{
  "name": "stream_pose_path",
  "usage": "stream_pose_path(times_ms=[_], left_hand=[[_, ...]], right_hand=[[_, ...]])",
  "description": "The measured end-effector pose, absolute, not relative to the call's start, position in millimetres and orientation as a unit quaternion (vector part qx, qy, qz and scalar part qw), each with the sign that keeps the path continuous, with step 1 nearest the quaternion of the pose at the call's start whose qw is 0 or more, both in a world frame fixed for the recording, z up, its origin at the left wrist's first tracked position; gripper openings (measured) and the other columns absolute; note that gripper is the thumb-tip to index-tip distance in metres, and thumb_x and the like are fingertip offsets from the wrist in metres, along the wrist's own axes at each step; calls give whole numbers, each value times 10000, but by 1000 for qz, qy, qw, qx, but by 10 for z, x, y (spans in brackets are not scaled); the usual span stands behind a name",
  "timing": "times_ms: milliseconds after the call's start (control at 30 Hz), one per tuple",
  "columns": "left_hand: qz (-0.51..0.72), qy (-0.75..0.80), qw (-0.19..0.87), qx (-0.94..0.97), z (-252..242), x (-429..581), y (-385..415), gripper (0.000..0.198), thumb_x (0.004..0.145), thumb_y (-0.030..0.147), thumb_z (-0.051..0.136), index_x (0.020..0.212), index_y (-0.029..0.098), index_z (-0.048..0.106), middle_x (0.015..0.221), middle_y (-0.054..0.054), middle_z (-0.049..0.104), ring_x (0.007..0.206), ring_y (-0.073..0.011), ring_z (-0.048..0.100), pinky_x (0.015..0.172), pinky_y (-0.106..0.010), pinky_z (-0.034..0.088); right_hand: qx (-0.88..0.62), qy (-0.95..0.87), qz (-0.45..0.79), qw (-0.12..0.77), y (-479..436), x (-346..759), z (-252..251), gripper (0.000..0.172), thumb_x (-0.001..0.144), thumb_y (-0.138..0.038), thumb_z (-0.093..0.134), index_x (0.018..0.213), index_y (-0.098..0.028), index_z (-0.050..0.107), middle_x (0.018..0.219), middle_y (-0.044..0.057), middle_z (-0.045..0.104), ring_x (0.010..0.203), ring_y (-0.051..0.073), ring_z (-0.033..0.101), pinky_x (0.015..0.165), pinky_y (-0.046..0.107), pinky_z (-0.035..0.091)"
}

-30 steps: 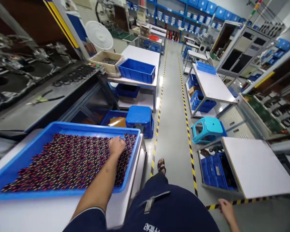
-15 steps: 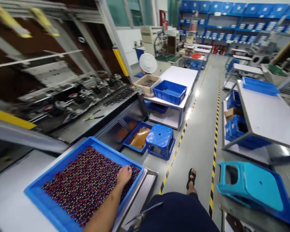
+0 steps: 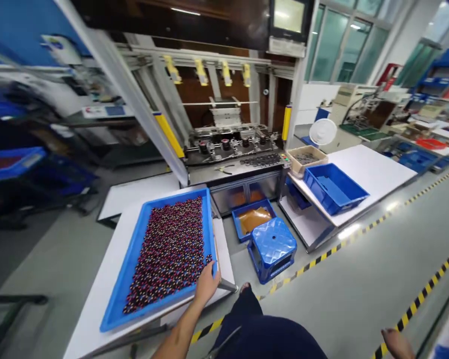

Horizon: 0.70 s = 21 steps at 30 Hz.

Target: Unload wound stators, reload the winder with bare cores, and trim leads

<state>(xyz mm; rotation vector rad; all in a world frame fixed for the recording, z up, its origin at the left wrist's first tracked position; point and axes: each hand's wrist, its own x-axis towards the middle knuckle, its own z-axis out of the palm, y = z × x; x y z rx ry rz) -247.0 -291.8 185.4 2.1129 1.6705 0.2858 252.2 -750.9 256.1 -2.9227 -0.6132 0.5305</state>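
My left hand (image 3: 207, 283) is at the near right corner of a shallow blue tray (image 3: 125, 279), its fingers curled at the rim. Many small dark round pieces with red, blue and pale spots (image 3: 168, 244) cover most of the tray floor. A few of these pieces lie right beside my fingertips. The tray sits on a white table (image 3: 88, 319). Low at the right edge of the view is my right hand (image 3: 396, 343), partly cut off and blurred, over the floor and away from the tray; its grip is unclear.
Ahead stands a machine (image 3: 232, 144) with fixtures and pliers (image 3: 224, 170) on its ledge. A blue stool (image 3: 273, 244) and a low bin with brown sheet (image 3: 252, 219) are on the floor. Right of them, a white table holds a blue crate (image 3: 335, 189) and a beige bin (image 3: 307, 157).
The view has swung left, bringing the machine to the centre. My left hand has moved from over the pieces to the tray's corner. My right hand has come into view at the lower right.
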Motion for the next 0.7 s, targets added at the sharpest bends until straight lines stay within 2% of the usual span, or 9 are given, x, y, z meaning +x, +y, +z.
stream_pose_path(times_ms=[133, 233, 300, 400, 467, 567, 700], left_hand=[[179, 646, 218, 709, 1724, -2327, -2717, 396, 924, 216, 583, 1314, 147, 563, 1361, -143, 604, 1278, -280, 575, 1087, -481, 466], [242, 671, 205, 670, 1651, -2141, -2204, 467, 893, 218, 507, 1355, 156, 531, 1362, -151, 609, 1319, -289, 552, 1127, -433, 438], [273, 681, 198, 650, 1627, -2017, -1736, 492, 879, 237, 482, 1366, 174, 516, 1335, -142, 624, 1309, -298, 560, 1119, -437, 446], [284, 690, 200, 635, 1628, -1862, -1042, 504, 854, 231, 484, 1353, 169, 514, 1282, -149, 646, 1252, -309, 600, 1081, -447, 475], [268, 693, 209, 635, 1642, -1778, -710, 500, 853, 233, 491, 1343, 139, 518, 1292, -178, 633, 1248, -316, 598, 1069, -442, 476], [222, 705, 221, 637, 1667, -1668, -504, 507, 877, 258, 496, 1362, 114, 506, 1362, -224, 569, 1282, -342, 560, 1045, -462, 471], [157, 726, 219, 632, 1722, -1560, -593, 543, 883, 347, 555, 1386, 151, 505, 1479, -250, 436, 1294, -404, 520, 978, -511, 475]], right_hand=[[-923, -292, 247, -39, -5965, 2902, 2462, 130, 911, -311, 698, 910, -182, 684, 972, 48, 717, 895, 211, 710, 732, 352, 579], [-875, -407, 258, -38, -4628, 2596, 2330, 104, 933, -266, 664, 895, -172, 687, 936, 30, 734, 932, 187, 706, 868, 363, 562], [-840, -477, 258, -27, -3797, 2267, 2279, 65, 926, -225, 643, 929, -181, 690, 926, 25, 743, 925, 188, 711, 887, 362, 548], [-795, -546, 262, -27, -2821, 1803, 2346, 92, 902, -172, 630, 960, -196, 697, 905, 24, 750, 897, 190, 719, 864, 347, 545], [-773, -571, 271, -42, -2372, 1577, 2465, 80, 900, -213, 663, 963, -180, 698, 919, 32, 743, 909, 195, 714, 873, 365, 548], [-750, -595, 283, -61, -1883, 1373, 2653, 189, 933, -316, 668, 1015, -148, 685, 999, 48, 723, 951, 195, 696, 900, 411, 557], [-727, -638, 253, -29, -1243, 1257, 2811, 318, 954, -333, 634, 1209, -144, 631, 1235, 112, 657, 1145, 252, 634, 1012, 495, 506]])
